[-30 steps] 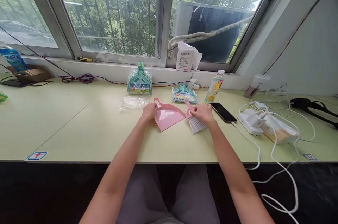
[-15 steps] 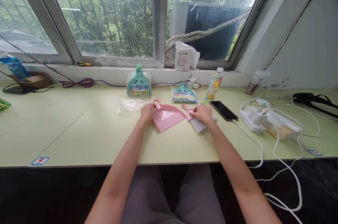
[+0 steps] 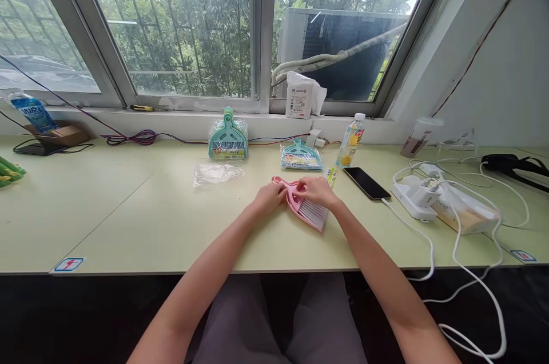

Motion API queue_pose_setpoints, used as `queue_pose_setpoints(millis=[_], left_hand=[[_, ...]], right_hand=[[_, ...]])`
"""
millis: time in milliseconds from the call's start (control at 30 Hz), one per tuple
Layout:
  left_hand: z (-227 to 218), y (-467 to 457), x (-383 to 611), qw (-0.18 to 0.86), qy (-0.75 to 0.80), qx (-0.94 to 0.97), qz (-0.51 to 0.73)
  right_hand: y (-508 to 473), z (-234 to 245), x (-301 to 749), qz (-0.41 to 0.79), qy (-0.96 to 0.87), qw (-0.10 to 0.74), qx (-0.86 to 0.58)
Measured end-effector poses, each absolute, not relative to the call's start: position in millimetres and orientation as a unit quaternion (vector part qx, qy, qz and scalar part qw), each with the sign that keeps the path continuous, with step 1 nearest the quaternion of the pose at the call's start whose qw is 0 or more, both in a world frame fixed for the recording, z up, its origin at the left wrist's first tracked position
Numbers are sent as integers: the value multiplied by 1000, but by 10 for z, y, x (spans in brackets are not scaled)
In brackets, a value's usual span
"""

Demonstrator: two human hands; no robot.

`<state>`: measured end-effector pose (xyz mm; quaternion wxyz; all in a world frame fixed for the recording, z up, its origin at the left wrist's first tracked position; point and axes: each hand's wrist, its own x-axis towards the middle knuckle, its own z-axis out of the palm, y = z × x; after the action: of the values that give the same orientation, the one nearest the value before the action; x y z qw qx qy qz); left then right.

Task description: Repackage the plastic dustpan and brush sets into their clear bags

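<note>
A small pink dustpan (image 3: 292, 199) lies on the pale green table (image 3: 128, 204) with a pink brush with white bristles (image 3: 312, 214) set on top of it. My left hand (image 3: 269, 198) grips the dustpan's handle end at the left. My right hand (image 3: 315, 191) is closed on the brush's handle, just above the bristles. Both hands sit close together at the table's middle.
Two packaged teal dustpan sets (image 3: 227, 140) (image 3: 301, 156) stand near the window sill. An empty clear bag (image 3: 217, 172) lies to the left, and a drink bottle (image 3: 350, 140), black phone (image 3: 365, 183), power strip (image 3: 414, 200) and white cables (image 3: 454, 238) to the right.
The brush and dustpan, side by side before, have been brought together: the brush now rests on the dustpan. Both hands moved toward each other at the centre.
</note>
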<state>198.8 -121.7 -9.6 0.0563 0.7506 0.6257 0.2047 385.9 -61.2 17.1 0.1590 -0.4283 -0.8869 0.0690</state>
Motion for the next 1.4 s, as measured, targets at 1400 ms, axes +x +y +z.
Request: queue_pose_setpoints(millis=[1400], left_hand=[[-112,-1117,1863,-134,512,845,79]], right_hand=[[-632,168,3793,121,-873,127,-454]])
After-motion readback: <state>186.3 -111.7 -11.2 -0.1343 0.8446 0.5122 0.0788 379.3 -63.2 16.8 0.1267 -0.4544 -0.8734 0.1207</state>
